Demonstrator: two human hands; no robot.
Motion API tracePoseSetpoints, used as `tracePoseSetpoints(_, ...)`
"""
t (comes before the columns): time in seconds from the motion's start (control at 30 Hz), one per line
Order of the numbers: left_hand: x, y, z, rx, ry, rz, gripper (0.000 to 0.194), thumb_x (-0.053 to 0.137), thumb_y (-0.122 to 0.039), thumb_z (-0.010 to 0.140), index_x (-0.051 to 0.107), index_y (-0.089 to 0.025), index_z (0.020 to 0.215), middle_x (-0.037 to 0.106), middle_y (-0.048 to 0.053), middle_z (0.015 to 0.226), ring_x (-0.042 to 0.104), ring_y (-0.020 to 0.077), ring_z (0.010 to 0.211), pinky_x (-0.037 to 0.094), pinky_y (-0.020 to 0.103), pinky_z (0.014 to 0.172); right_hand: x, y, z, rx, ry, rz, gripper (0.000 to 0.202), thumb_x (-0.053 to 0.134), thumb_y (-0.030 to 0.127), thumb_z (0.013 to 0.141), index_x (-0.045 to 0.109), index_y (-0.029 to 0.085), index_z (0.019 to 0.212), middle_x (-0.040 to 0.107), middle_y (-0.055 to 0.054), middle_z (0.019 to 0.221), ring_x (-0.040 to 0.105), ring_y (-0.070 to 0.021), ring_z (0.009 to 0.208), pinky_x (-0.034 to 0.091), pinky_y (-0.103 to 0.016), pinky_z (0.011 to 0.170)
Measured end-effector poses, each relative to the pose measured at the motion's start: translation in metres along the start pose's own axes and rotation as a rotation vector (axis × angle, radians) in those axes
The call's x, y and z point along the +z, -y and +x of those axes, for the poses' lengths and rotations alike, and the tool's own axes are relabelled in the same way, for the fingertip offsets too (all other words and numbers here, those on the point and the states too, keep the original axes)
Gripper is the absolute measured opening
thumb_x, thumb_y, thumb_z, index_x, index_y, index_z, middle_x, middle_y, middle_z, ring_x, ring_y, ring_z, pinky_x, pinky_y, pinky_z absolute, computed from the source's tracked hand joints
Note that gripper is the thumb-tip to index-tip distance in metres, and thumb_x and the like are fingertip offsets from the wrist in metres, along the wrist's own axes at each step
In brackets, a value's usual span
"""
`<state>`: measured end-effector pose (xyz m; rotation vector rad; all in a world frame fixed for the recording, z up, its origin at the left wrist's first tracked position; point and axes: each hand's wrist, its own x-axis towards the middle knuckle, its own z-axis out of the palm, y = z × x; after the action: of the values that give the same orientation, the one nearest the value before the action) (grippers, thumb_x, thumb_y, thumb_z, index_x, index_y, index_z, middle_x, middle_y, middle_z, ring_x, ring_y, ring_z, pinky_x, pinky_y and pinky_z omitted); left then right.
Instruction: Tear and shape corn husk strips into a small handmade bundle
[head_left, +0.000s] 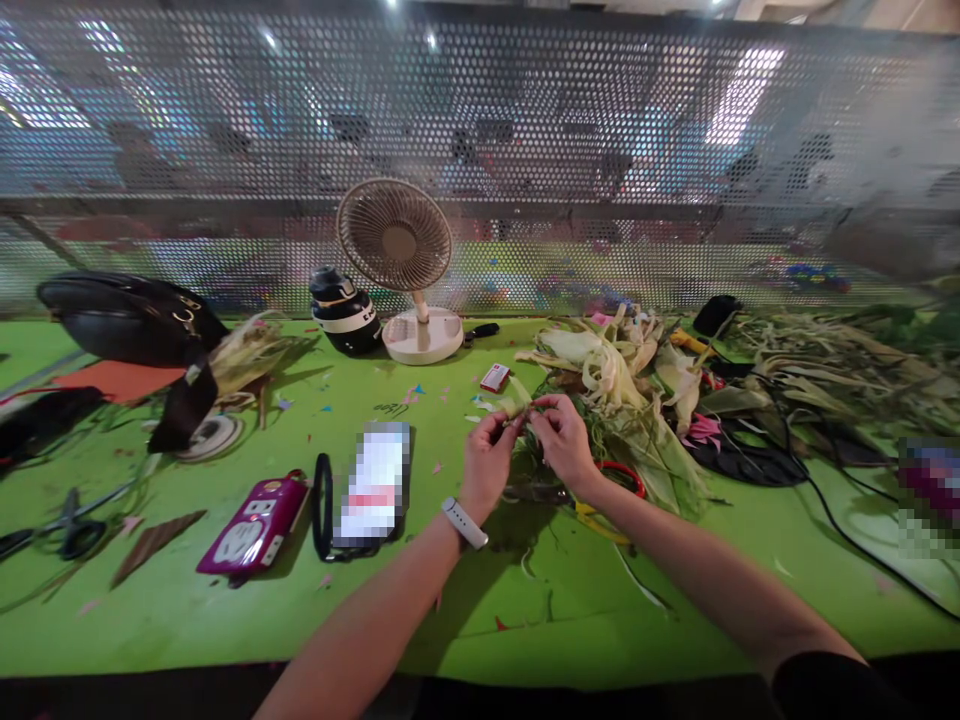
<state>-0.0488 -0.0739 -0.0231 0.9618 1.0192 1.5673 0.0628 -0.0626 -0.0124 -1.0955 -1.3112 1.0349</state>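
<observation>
My left hand (486, 462) and my right hand (561, 438) meet near the middle of the table, their fingertips pinched close together. Between them is a pale green strip of corn husk (514, 398), its upper end sticking out past my fingers. Both hands are closed on it; the exact grip is partly hidden by the fingers. A pile of dried corn husks (600, 365) lies just beyond and to the right of my right hand. Under my right wrist are scissors with red and yellow handles (624, 476), partly covered. A small red and white box (495, 377) sits just past my left fingertips.
A desk fan (422, 335) and black bottle (345, 318) stand at the back before a perforated metal screen (525, 130). To the left are a phone (373, 485), a purple power strip (255, 525), black scissors (75, 525) and a black bag (127, 315). A cable (832, 525) crosses the right side.
</observation>
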Motion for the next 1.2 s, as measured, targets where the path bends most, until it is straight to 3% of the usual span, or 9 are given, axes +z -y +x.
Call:
tracePoseSetpoints(0.27, -0.002, 0.001, 0.0, 0.074, 0.056, 0.089, 0.015, 0.069, -0.029, 0.07, 0.068, -0.017, 0.08, 0.067, 0.002, 0.078, 0.057, 0.014, 0.072, 0.046, 0.027, 0.072, -0.002, 0.003, 0.002, -0.058, 0.01, -0.058, 0.013, 0.053, 0.026, 0.076, 0.052, 0.021, 0.089, 0.038, 0.01, 0.047, 0.032, -0.0075, 0.042, 0.024, -0.02, 0.042)
tracePoseSetpoints(0.43, -0.003, 0.001, -0.002, 0.13, 0.045, 0.144, 0.014, 0.068, -0.029, 0.071, 0.067, -0.017, 0.078, 0.066, 0.002, 0.077, 0.057, 0.0137, 0.072, 0.046, 0.026, 0.072, -0.003, 0.001, 0.003, 0.01, 0.026, -0.036, 0.011, 0.054, 0.028, 0.074, 0.053, 0.02, 0.081, 0.037, 0.01, 0.046, 0.03, -0.0066, 0.041, 0.023, -0.02, 0.04)
tracePoseSetpoints(0.57, -0.004, 0.003, -0.002, 0.143, 0.078, 0.171, 0.016, 0.068, -0.029, 0.071, 0.067, -0.015, 0.078, 0.067, 0.002, 0.078, 0.057, 0.0137, 0.073, 0.047, 0.027, 0.073, -0.006, 0.004, 0.005, 0.144, 0.095, 0.1, 0.015, 0.052, 0.029, 0.072, 0.057, 0.018, 0.081, 0.039, 0.009, 0.048, 0.031, -0.0061, 0.038, 0.023, -0.019, 0.037)
tracePoseSetpoints(0.7, -0.003, 0.003, 0.0, 0.087, 0.102, 0.122, 0.017, 0.071, -0.03, 0.068, 0.068, -0.016, 0.078, 0.067, 0.001, 0.075, 0.057, 0.0125, 0.069, 0.047, 0.025, 0.069, -0.006, 0.005, 0.006, 0.172, 0.096, 0.263, 0.022, 0.059, 0.04, 0.073, 0.06, 0.018, 0.078, 0.044, 0.008, 0.05, 0.032, -0.0055, 0.039, 0.024, -0.019, 0.036)
tracePoseSetpoints(0.83, 0.0, 0.0, 0.001, -0.027, 0.113, -0.002, 0.022, 0.077, -0.029, 0.061, 0.069, -0.016, 0.077, 0.067, 0.0, 0.073, 0.057, 0.0105, 0.067, 0.047, 0.023, 0.067, -0.001, 0.003, 0.008, 0.078, 0.02, 0.297, 0.027, 0.07, 0.043, 0.066, 0.059, 0.018, 0.074, 0.058, 0.003, 0.063, 0.049, -0.0083, 0.055, 0.04, -0.02, 0.052)
tracePoseSetpoints(0.93, 0.003, -0.003, 0.0, -0.143, 0.053, -0.148, 0.029, 0.08, -0.027, 0.056, 0.068, -0.016, 0.079, 0.068, -0.001, 0.075, 0.057, 0.0079, 0.064, 0.046, 0.021, 0.065, 0.001, 0.001, 0.008, -0.017, -0.022, 0.251, 0.026, 0.069, 0.042, 0.069, 0.058, 0.019, 0.073, 0.058, 0.004, 0.064, 0.05, -0.0087, 0.058, 0.042, -0.021, 0.057)
tracePoseSetpoints(1.2, 0.006, -0.007, 0.0, -0.259, -0.043, -0.337, 0.037, 0.085, -0.021, 0.048, 0.064, -0.016, 0.078, 0.069, -0.003, 0.07, 0.06, 0.0064, 0.058, 0.046, 0.019, 0.061, -0.001, 0.0, 0.003, -0.062, -0.001, 0.143, 0.026, 0.064, 0.043, 0.075, 0.052, 0.02, 0.073, 0.051, 0.006, 0.059, 0.04, -0.0066, 0.044, 0.035, -0.019, 0.037)
